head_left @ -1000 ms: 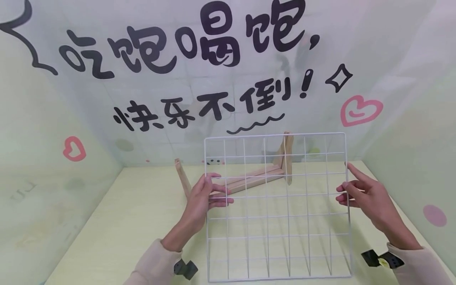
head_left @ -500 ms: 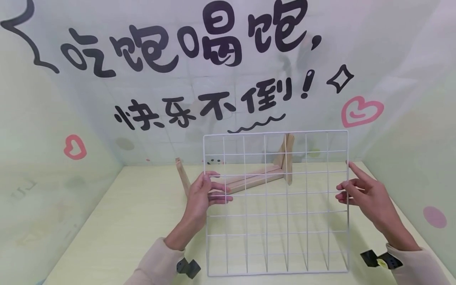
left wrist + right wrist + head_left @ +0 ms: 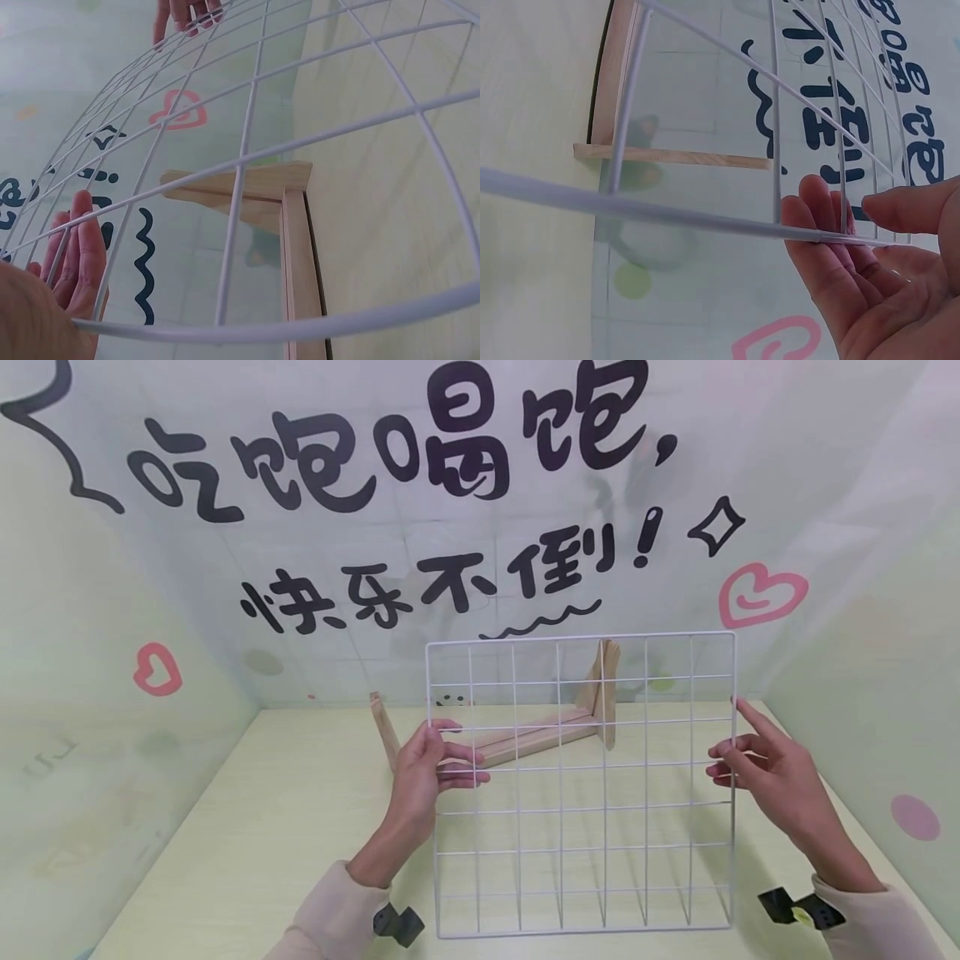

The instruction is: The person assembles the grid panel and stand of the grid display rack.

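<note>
A white wire grid panel (image 3: pixel 561 811) stands nearly upright between both hands, facing the head camera. My left hand (image 3: pixel 422 777) grips its left edge, the thumb in front and the fingers reaching through behind the wires. On the opposite edge, my right hand (image 3: pixel 783 789) pinches the rim wire between thumb and curled fingers, the index finger extended up along it. In the right wrist view, the thumb and fingers of the right hand (image 3: pixel 847 292) lie on either side of that wire. Behind the panel is a wooden frame (image 3: pixel 536 746), partly covered by the left hand.
The wooden frame has a short upright (image 3: pixel 384 731) at left and a taller one (image 3: pixel 611 693) at right. It rests on the pale table (image 3: pixel 277 827) near the back wall (image 3: pixel 337 543), which carries large black lettering. Side walls (image 3: pixel 885 693) enclose the table.
The grid panel has risen slightly, its bottom edge now higher in the head view. Both hands keep their hold on its sides and have barely moved.
</note>
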A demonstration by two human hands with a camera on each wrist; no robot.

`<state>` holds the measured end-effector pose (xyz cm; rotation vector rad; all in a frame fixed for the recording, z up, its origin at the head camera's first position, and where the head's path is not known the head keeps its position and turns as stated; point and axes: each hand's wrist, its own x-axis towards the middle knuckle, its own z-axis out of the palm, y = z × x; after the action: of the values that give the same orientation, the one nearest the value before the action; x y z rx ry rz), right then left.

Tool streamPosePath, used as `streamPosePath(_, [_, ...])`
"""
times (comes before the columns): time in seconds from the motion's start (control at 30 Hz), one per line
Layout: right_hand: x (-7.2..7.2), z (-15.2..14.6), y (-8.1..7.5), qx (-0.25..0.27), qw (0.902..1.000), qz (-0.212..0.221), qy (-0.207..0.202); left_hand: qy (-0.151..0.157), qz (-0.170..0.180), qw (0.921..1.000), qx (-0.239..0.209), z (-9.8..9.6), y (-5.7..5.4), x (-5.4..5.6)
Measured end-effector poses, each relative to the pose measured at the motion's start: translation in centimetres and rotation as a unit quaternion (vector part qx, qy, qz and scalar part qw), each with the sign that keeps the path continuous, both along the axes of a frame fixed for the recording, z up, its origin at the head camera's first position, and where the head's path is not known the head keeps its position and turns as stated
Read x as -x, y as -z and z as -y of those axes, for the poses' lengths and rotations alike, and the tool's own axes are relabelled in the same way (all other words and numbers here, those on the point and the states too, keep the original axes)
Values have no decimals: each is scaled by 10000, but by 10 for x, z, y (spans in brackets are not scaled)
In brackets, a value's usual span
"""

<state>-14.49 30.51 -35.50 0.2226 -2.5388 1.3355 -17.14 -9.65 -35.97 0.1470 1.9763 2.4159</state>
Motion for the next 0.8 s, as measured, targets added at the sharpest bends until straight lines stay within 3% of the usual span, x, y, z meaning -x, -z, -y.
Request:
streamPosePath(0.33, [1, 14, -6, -505, 9974, -456, 225, -108, -237, 9997, 25, 2, -11, 3])
streamPosePath(0.47, [-4, 26, -8, -640, 9913, -1028, 522, -131, -232, 9996, 16, 3, -13, 4])
streamPosePath(0.53, [-6, 36, -8, -805, 9796, -1695, 722, -128, -245, 9996, -21, 3, -13, 5])
streamPosePath(0.63, [-7, 54, -7, -1129, 9501, -2771, 882, -123, -242, 9996, -61, 3, -12, 4])
streamPosePath(0.73, [-9, 77, -5, -1369, 9270, -3421, 697, -135, -240, 9996, -112, 3, -11, 4])
streamPosePath(0.8, [-11, 93, -2, -1549, 9223, -3509, 467, -154, -259, 9994, -143, 3, -11, 3])
